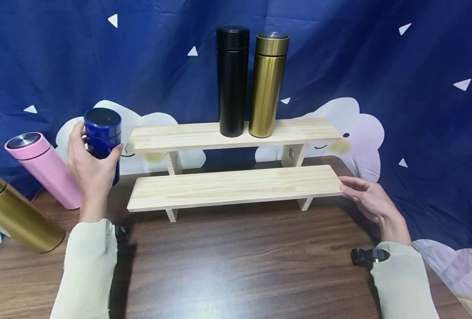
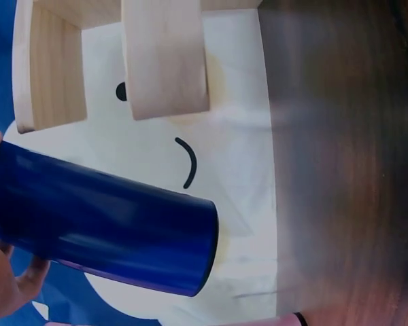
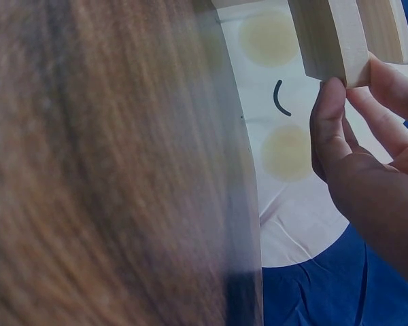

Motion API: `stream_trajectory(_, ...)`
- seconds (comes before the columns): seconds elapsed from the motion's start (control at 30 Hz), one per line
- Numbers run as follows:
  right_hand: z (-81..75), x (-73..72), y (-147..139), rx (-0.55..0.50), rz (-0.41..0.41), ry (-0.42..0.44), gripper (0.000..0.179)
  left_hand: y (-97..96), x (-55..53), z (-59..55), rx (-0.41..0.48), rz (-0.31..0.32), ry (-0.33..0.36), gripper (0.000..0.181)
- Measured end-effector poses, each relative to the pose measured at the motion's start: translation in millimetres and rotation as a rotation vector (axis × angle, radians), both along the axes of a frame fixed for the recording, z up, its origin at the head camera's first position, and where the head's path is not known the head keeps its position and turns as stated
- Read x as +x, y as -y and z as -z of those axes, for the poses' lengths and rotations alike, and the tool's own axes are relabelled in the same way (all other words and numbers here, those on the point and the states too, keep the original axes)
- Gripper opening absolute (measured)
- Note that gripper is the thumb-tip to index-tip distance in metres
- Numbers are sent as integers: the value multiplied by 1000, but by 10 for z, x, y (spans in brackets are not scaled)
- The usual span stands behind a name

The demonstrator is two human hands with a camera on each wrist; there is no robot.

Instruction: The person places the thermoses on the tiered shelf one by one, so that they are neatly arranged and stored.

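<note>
My left hand (image 1: pixel 90 166) grips a dark blue thermos bottle (image 1: pixel 103 132) near its top, to the left of a two-tier wooden shelf (image 1: pixel 232 188). In the left wrist view the blue bottle's lower end (image 2: pixel 143 227) is raised off the table, pointing toward the cloth's printed cloud. My right hand (image 1: pixel 373 204) pinches the right end of the lower board. The right wrist view has its thumb and fingers on either side of the board's end (image 3: pixel 354 54). A black thermos (image 1: pixel 233 84) and a gold thermos (image 1: pixel 268 88) stand side by side on the upper board.
A pink thermos (image 1: pixel 46 170) and a second gold thermos (image 1: pixel 18 217) stand on the brown wooden table (image 1: pixel 228 261) at the left. Behind the shelf hangs a blue cloth (image 1: pixel 152 57) with white triangles and clouds.
</note>
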State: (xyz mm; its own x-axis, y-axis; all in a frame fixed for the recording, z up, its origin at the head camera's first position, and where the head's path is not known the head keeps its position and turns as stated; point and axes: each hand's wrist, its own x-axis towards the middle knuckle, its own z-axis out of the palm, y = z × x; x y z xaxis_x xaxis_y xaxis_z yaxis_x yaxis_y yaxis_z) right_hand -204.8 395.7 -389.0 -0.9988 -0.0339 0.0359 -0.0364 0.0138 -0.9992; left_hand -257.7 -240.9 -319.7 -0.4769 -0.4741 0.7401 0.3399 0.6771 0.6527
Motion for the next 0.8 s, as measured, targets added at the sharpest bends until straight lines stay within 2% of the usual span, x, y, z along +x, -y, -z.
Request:
stream_trajectory(0.3,-5,20,-15,-7,-8,-12,26,-92,-50,-1,-62,28,-27,75)
stream_trajectory(0.6,-4,11,-9,-17,-16,-10,26,-128,-55,-57,-243,40,-88,65)
stream_trajectory(0.8,1,0,-7,-8,-13,-14,25,-163,-60,-116,-285,52,-95,65)
